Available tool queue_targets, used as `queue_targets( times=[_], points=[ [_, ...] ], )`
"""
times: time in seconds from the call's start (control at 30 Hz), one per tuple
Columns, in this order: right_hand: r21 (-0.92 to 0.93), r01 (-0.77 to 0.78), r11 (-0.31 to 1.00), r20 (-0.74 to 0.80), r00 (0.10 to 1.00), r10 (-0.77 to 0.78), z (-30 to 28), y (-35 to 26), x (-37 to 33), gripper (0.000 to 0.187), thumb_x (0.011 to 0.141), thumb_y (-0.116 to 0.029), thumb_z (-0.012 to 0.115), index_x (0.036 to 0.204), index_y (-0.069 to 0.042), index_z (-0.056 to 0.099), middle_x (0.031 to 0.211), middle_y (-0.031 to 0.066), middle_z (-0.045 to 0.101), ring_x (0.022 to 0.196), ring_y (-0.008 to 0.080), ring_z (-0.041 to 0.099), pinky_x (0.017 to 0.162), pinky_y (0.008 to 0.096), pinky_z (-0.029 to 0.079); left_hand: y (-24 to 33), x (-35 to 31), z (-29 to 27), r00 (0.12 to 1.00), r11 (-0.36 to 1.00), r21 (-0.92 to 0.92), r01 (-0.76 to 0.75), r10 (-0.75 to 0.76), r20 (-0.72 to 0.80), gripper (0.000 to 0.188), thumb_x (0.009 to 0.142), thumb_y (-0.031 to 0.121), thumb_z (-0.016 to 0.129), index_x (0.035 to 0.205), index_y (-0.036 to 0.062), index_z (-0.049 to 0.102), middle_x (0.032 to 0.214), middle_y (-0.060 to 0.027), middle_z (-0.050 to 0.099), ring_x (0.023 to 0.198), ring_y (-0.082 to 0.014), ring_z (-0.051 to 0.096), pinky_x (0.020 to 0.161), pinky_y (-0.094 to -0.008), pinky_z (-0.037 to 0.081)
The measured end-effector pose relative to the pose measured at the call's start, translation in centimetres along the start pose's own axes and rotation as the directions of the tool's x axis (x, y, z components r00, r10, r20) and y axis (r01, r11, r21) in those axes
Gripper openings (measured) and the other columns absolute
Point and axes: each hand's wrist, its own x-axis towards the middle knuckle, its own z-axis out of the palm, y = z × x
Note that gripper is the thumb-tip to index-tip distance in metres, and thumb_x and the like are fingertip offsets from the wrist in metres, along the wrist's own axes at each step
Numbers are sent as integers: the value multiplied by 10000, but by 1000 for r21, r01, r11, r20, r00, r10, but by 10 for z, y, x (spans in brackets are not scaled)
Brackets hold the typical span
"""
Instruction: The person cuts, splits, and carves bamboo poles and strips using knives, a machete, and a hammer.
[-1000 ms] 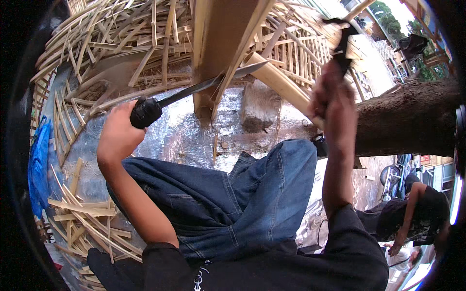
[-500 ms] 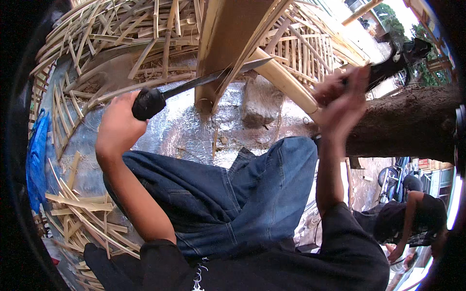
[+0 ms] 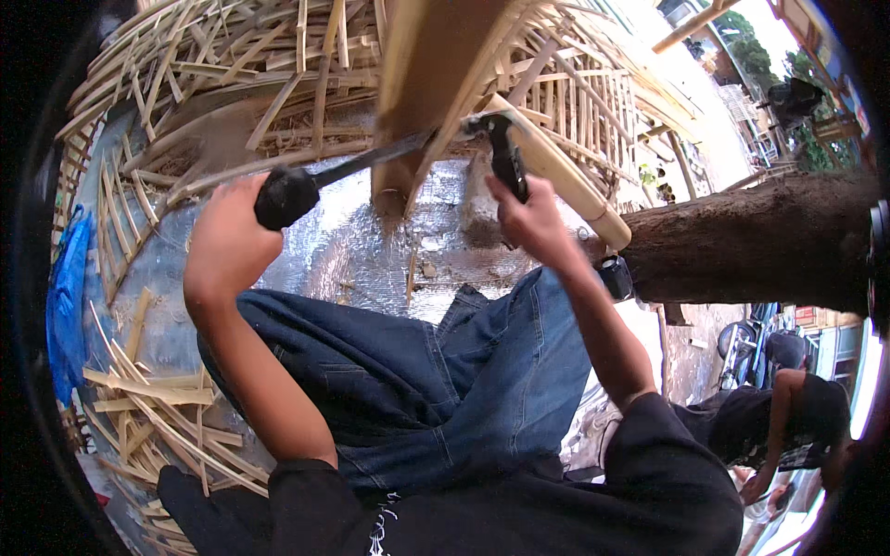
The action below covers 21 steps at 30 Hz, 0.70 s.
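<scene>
My left hand is closed round the black handle of a long-bladed knife. Its blade runs to the right into the split of a thick bamboo pole, whose near end rests on the silvery ground sheet. In my right hand is a black-handled hammer. The hammer's head lies beside the blade's far end, just right of the split; whether the two touch, I cannot tell. The blade's tip is hidden behind the bamboo and the hammer head.
Split bamboo strips heap up at the back, and more strips lie at the lower left. A dark log crosses on the right, beside another bamboo piece. A blue plastic sheet hangs left. Another person bends over at right.
My right hand has swung the hammer from the upper right, down and left, to the knife blade at the bamboo. My left hand has hardly moved.
</scene>
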Motion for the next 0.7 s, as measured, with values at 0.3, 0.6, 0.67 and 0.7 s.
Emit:
queue_targets(
  times=[0.3,0.6,0.67,0.7],
  points=[
    [540,363,760,-545,838,-14,-42,-92,-24,471,991,-532,386,957,-91,544,555,-49,368,437,49,322,393,243,257,-1,-2,-8,996,992,-122,40,-30,79,407,665,47,699,1067,29,637,1002,-197,637,968,-374,597,852,-399,456],
    [282,73,957,-287,958,11,-57,-85,-27,390,986,-479,452,990,-106,567,601,-48,440,511,56,429,463,223,328,-9,-4,-9,982,987,-99,129,-113,149,448,676,51,710,1114,44,616,1060,-211,616,1019,-393,564,889,-407,436],
    [523,368,769,-476,874,-96,-62,-83,-16,370,1002,-430,436,994,-84,567,590,-21,451,490,85,421,470,252,341,-12,3,-3,989,993,-72,97,-88,119,449,674,53,716,1113,49,620,1069,-210,614,1025,-390,564,891,-407,435],
    [378,404,833,-470,859,-203,-48,-55,-11,348,985,-376,468,943,-46,569,588,22,477,515,139,443,518,303,376,-9,0,-14,994,997,-25,77,-75,80,450,672,55,722,1111,54,624,1078,-208,612,1030,-388,564,893,-407,435]
  ],
)
